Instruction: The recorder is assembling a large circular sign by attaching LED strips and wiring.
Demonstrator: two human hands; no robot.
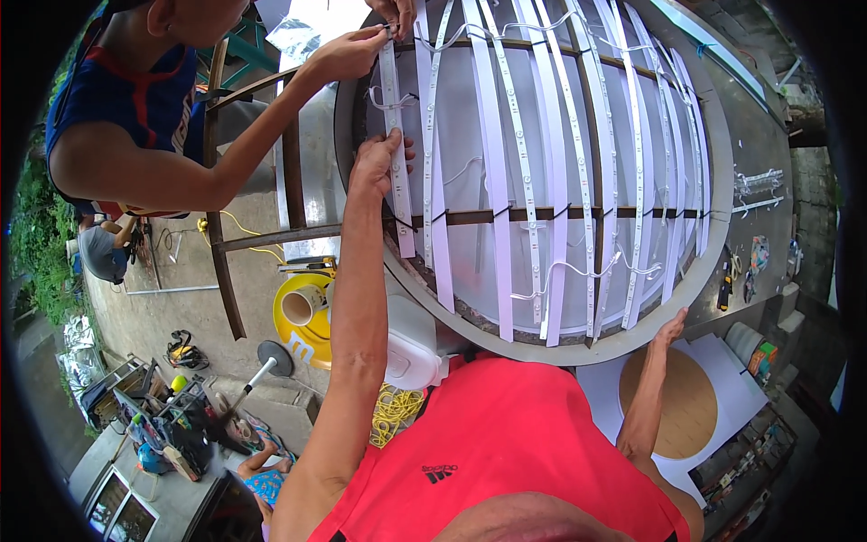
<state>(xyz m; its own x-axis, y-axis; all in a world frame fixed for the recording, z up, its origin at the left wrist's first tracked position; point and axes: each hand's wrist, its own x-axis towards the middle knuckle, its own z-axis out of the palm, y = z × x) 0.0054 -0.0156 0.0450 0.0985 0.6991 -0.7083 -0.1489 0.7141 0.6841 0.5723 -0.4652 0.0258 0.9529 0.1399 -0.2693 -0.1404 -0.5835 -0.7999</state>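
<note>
Under the left hand (377, 161) lies a white strip (395, 135), pressed flat with fingers spread. It looks thin, light and bendy; hold its edges gently. Far off, the right hand (671, 327) rests open on the round frame's rim (578, 354).

A big round grey metal frame (718, 271) carries everything here. Dark brown crossbars (578, 215) span its opening, and long white LED strips (492, 163) lie across them side by side, joined by thin white wires (578, 267) and tied down with black ties. On the frame's flat grey rim to the right lie a few small tools (727, 285) and spare white strips (757, 185).
</note>
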